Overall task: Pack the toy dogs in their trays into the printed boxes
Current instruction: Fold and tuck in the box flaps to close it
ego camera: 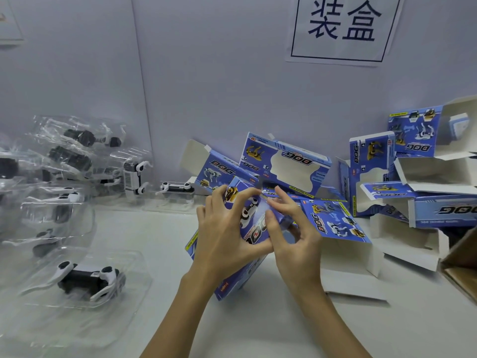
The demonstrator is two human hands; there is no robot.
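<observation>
Left hand (222, 236) and right hand (294, 233) grip a blue printed box (254, 228).

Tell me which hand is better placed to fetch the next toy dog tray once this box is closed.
Left, probably. The left hand grips the blue printed cardboard box on the side nearer the clear plastic tray holding a black-and-white toy dog. The right hand pinches the box's end and would have to cross over.
</observation>
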